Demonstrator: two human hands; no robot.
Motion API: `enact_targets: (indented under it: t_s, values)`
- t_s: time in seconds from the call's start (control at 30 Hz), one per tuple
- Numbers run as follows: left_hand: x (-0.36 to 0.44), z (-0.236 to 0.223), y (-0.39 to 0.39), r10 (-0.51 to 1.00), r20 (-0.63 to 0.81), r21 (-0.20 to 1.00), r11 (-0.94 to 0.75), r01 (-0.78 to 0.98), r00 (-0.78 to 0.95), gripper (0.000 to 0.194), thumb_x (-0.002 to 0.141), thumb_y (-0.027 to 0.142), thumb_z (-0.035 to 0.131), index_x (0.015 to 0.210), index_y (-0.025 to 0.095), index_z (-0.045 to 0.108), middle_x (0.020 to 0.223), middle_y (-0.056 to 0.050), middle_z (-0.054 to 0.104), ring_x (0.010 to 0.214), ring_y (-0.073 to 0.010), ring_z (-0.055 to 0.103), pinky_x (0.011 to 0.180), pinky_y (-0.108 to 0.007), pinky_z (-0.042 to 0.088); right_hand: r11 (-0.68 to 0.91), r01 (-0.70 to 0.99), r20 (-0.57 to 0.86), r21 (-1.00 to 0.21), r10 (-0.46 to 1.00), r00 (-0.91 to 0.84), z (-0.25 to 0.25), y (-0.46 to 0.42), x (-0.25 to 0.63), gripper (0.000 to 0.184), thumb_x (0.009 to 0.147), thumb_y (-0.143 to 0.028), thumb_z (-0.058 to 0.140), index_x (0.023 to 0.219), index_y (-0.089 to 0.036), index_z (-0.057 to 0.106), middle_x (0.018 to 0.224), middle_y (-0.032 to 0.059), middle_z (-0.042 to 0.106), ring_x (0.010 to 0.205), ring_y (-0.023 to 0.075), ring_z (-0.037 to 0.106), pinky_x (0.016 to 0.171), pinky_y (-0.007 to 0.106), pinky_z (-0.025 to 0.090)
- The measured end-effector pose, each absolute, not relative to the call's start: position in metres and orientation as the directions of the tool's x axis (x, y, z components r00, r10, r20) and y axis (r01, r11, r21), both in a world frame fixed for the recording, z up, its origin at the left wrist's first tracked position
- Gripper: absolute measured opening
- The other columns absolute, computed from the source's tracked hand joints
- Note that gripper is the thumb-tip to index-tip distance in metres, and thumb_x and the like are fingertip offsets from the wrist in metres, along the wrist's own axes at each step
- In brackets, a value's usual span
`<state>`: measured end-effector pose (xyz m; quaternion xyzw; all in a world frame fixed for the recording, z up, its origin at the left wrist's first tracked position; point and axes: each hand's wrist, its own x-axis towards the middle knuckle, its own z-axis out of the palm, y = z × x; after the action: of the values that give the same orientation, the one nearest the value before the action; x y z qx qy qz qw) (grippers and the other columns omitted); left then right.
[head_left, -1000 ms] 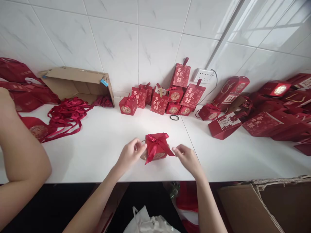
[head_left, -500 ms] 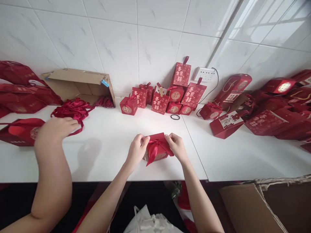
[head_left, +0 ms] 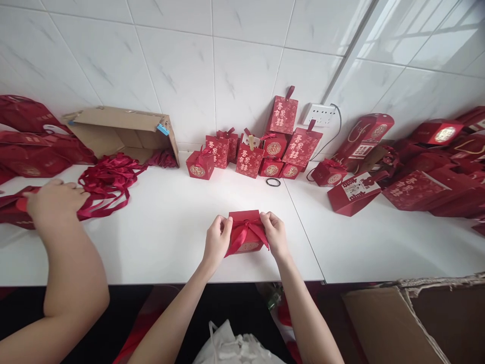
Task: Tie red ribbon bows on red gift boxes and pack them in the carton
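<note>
In front of me on the white table stands a small red gift box (head_left: pixel 245 246) with a round gold print. A red satin ribbon (head_left: pixel 248 230) is tied in a bow at its top front, both tails hanging down. My left hand (head_left: pixel 217 241) is closed at the box's left upper side, thumb and fingers pinching the ribbon's left loop. At the right upper side, my right hand (head_left: pixel 274 233) pinches the loop there. The loops themselves are mostly hidden by my fingers.
At left, a co-worker's hand (head_left: pixel 56 202) reaches over a red box (head_left: pixel 17 210) beside a ribbon pile (head_left: pixel 111 184). Behind are an open cardboard box (head_left: pixel 125 119) and several finished red boxes (head_left: pixel 200 166). A black ring (head_left: pixel 273 182) lies near them. Red bags (head_left: pixel 417 194) crowd the right.
The bow's tails now hang more evenly, and the box faces me more squarely. My hands stay at its sides. The co-worker's hand has moved left, dragging ribbon from the pile.
</note>
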<state>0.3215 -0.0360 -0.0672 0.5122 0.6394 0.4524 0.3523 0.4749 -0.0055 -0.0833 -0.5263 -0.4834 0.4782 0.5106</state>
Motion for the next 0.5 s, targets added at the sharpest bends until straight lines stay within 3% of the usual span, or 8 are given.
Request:
enact_targets:
  t_s: [0.33,0.5]
  values:
    - [0.32,-0.072,-0.034,0.977,-0.057,0.968,0.105,0.226,-0.207,0.035,0.084,0.043,0.044,0.06,0.021,0.03,0.05,0.007,0.03,0.043,-0.0088,0.032,0.044,-0.022,0.032,-0.094,-0.066,-0.094,-0.993,0.996,0.002,-0.089,-0.008,0.48,0.045,0.075,-0.056,0.056,0.058,-0.021,0.034,0.052,-0.0063,0.033,0.047,0.0078,0.029,0.045,0.022,0.027]
    - [0.313,-0.076,-0.03,0.984,-0.171,0.979,0.176,0.101,-0.051,0.04,0.08,0.052,0.048,0.06,0.021,0.032,0.049,0.007,0.032,0.039,-0.008,0.035,0.038,-0.021,0.031,-0.166,-0.105,-0.148,-0.98,0.976,-0.159,-0.09,-0.007,0.49,0.043,0.076,-0.055,0.057,0.06,-0.019,0.04,0.056,-0.0045,0.04,0.05,0.008,0.034,0.047,0.022,0.029]
